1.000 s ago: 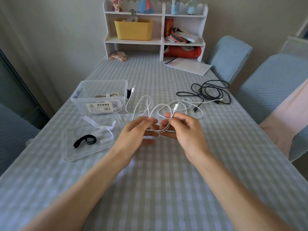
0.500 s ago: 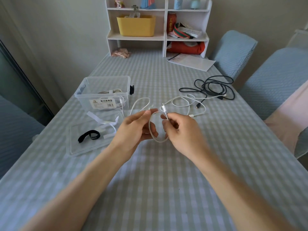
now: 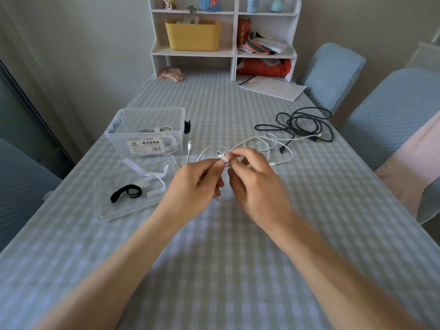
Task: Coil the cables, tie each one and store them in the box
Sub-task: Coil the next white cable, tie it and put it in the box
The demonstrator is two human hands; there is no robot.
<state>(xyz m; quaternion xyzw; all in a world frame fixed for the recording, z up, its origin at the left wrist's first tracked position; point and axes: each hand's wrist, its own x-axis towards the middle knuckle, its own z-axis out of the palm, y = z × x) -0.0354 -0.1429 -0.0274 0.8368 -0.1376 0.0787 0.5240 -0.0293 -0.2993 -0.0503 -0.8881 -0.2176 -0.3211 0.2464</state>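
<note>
Right hand [image 3: 257,184] pinches the plug end of the white cable [image 3: 259,141] between thumb and fingertips; left hand [image 3: 195,184] holds the small loop of the same cable hanging between the two hands. Both hover above the checked table [image 3: 214,270]. Rest of the white cable trails loose toward the far right, lying near the black cable [image 3: 307,125], which is uncoiled and untied. Clear box [image 3: 145,132] stands at left, one tied white cable already inside; its lid [image 3: 119,206] lies in front, carrying white ties [image 3: 152,177] and a black strap [image 3: 126,192]. Risk, judged: the trailing length may snag the black cable and drag it along, or the loop may spring open if the pinch slackens. Box label reads "欧式收纳盒"; smaller print illegible.
</note>
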